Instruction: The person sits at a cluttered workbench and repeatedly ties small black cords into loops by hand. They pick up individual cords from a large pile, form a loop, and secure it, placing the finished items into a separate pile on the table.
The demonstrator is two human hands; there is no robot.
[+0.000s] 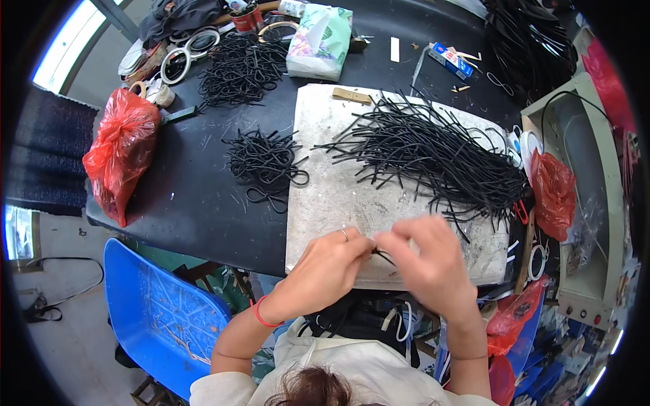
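One black cord (pixel 384 255) is sticking from the left hand (pixel 326 260), fingertips pinching it, likely for steadiness, right hand (pixel 432 264) hovering half-curled beside it, blurred, grip unclear, cord pile (pixel 433 149) lying beyond both, probably for reach.

Floral pack (pixel 319 44), red bag (pixel 123 145) on black table (pixel 193 179).

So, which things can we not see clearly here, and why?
Head view:
Part of the black cord at the left hand: covered by its fingers.
Right hand: its grip lost in motion blur.
Contents of the knotted red plastic bag: hidden by its crumpled film.
Upper part of the black strands, upper right: cut off by the top edge.
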